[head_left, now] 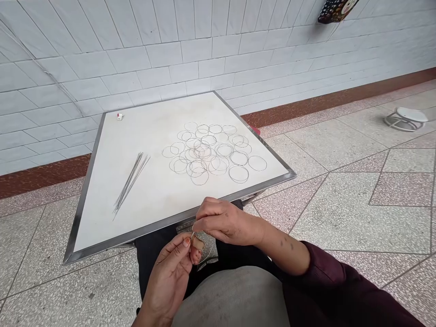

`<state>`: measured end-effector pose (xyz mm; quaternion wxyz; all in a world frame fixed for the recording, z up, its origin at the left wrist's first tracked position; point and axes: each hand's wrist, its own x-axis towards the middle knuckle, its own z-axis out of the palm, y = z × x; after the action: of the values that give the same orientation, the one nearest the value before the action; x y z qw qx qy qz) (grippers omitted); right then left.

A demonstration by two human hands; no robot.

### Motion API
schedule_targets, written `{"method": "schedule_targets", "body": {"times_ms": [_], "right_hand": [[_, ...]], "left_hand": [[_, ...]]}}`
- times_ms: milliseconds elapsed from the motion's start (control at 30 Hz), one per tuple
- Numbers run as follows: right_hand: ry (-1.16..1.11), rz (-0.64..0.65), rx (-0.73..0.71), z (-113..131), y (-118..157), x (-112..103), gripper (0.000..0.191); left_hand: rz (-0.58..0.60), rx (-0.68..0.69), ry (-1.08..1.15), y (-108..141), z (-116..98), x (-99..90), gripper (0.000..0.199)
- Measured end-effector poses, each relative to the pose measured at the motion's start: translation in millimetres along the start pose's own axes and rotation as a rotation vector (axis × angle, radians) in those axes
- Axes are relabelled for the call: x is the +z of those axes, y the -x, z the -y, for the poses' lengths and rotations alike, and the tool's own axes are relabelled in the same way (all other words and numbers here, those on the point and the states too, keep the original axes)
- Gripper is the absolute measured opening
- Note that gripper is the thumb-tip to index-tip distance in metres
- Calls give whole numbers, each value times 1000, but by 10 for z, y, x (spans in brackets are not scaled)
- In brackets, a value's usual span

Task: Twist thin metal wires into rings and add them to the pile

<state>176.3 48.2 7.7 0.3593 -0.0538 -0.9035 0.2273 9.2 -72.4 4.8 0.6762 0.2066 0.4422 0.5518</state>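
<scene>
A thin wire ring point(210, 253) is held over my lap, just off the table's front edge. My left hand point(175, 263) pinches it between thumb and fingers; a tan wrap covers one of those fingers. From the right, my right hand point(225, 222) has its fingers closed on the wire close to the left fingertips. On the white table point(153, 131) many thin wire rings point(211, 152) lie overlapping right of the middle. A bundle of straight wires point(131, 184) rests at the left.
The metal-edged table stands by a white tiled wall point(190, 54). A small white and red object point(120, 116) sits near its back left corner. A round white stool point(407, 119) is on the floor at the far right. A dark patterned item point(335, 10) hangs on the wall.
</scene>
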Motion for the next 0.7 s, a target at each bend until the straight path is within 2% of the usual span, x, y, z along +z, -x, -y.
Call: {"method": "schedule_targets", "body": {"times_ms": [267,467,600,700], "right_hand": [[-63,-115,41,1,13,77,21],[-12,-39,22,-9,14,61,22],[-17,29,-4,-6,5,58,18],[-22,26,9,-1,10,71,13]], "left_hand": [[-9,27,107,-6,65,32,12],[2,-48,88,-16,50,-30,21],[30,-60,47,-13,62,-73,15],[37,-59,34,-16,72,-73,12]]}}
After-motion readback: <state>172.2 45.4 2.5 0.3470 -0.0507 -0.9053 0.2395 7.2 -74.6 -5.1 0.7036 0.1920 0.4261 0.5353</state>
